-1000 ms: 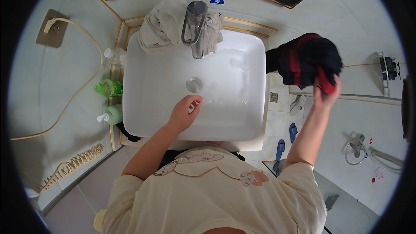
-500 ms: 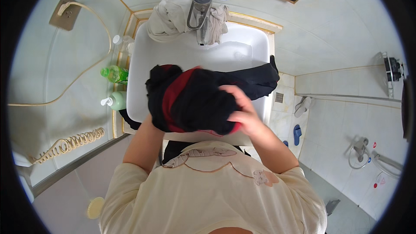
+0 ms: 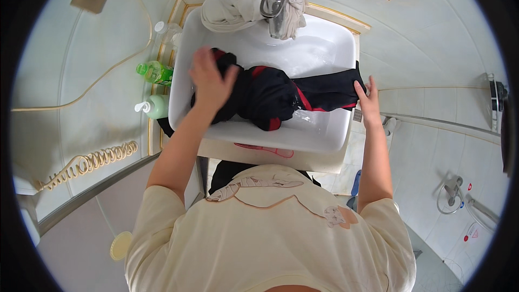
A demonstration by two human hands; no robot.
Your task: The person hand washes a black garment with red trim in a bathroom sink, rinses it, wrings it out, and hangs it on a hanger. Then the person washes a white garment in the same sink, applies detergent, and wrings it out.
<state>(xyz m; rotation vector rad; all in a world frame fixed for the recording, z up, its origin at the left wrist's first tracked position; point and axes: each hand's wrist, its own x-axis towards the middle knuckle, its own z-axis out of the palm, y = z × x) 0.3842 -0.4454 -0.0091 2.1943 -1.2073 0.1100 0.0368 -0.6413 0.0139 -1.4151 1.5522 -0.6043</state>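
Note:
A black garment with red stripes [image 3: 267, 94] lies bunched in the white sink [image 3: 343, 135]. One long flat end of it stretches over the right rim. My left hand [image 3: 211, 84] is over the bunched left part, fingers spread and slightly blurred; whether it touches the cloth I cannot tell. At the far right end of the garment is my right hand [image 3: 369, 103], with thumb and fingers apart and the thumb against the fabric edge. Some water shows in the basin, around the cloth.
Behind the basin stands a metal faucet [image 3: 277, 2], with white-grey cloth [image 3: 235, 0] heaped around it. A clear bottle [image 3: 170, 33], a green bottle [image 3: 155, 72] and a pale green pump bottle [image 3: 157, 106] line the left side. A pink-red loop [image 3: 278, 153] is on the front ledge.
The bundled garment has gone from above the sink's front down into the basin. My hands have moved apart, the left up to the left part, the right out to the right rim.

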